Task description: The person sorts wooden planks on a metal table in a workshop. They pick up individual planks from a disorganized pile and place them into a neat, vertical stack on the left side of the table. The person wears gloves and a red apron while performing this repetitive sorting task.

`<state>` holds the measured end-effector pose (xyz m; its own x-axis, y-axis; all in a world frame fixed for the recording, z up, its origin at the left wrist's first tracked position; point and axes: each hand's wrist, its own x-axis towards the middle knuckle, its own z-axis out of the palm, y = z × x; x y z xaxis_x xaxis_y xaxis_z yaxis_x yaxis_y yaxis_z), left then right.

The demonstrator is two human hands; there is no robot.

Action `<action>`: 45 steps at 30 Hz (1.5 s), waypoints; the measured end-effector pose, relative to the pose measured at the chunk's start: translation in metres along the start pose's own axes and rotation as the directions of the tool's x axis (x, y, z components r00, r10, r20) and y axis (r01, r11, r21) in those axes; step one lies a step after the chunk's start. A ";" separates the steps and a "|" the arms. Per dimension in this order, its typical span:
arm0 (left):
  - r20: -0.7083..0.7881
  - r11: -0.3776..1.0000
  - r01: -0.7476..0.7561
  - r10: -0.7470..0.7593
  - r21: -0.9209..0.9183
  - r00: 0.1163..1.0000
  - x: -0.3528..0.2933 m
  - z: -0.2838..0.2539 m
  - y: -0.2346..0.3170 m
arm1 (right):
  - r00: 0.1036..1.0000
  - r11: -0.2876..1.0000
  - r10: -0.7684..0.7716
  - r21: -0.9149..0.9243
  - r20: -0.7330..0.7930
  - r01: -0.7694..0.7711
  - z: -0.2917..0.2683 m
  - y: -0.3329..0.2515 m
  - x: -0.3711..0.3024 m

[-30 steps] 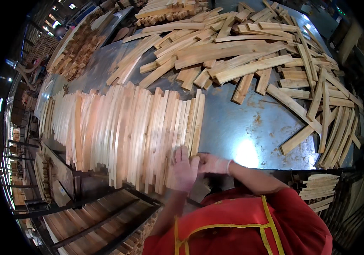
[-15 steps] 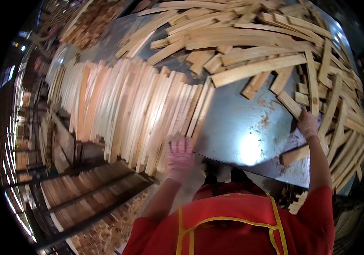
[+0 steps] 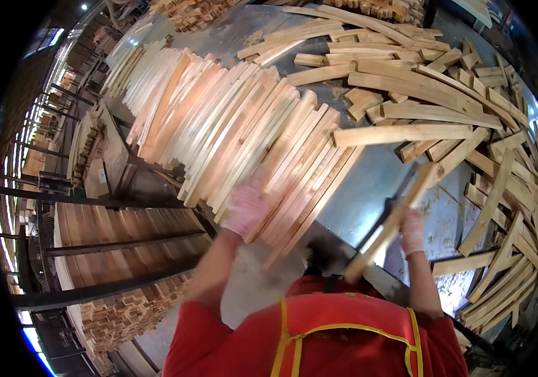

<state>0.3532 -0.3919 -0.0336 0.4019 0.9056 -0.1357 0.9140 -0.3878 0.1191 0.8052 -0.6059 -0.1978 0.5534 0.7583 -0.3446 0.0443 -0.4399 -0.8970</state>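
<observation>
My left hand (image 3: 247,206), in a pale glove, lies on the near part of a long row of straight wooden strips (image 3: 219,119). Motion smears its fingers, so whether they close round a strip is unclear. Just ahead of them, one strip (image 3: 289,133) juts past its neighbours at the far end. My right hand (image 3: 411,231), gloved too, is closed on a wooden slat (image 3: 398,220). This slat slants over the metal table (image 3: 357,169), its blurred near end towards me.
A jumbled heap of curved wooden slats (image 3: 432,94) covers the table's far and right sides. At the left stands a dark-framed rack (image 3: 131,242) of boards above stacked wood (image 3: 134,314). More wood pieces (image 3: 197,12) are piled at the back.
My right hand has come from the heap towards my body with a slat. The left hand has shifted onto the strips. The view has swung, so the whole scene sits differently.
</observation>
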 end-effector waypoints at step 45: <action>-0.037 0.900 -0.375 0.392 0.221 0.919 -0.052 0.079 0.125 | 0.916 0.833 -0.144 -0.545 -0.374 -0.092 -0.045 -0.156 -0.039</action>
<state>0.4513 -0.5008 -0.0896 0.7255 0.6870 -0.0414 0.6846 -0.7265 -0.0597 0.8143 -0.5883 -0.0316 0.8118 0.5779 -0.0831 0.4394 -0.6985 -0.5648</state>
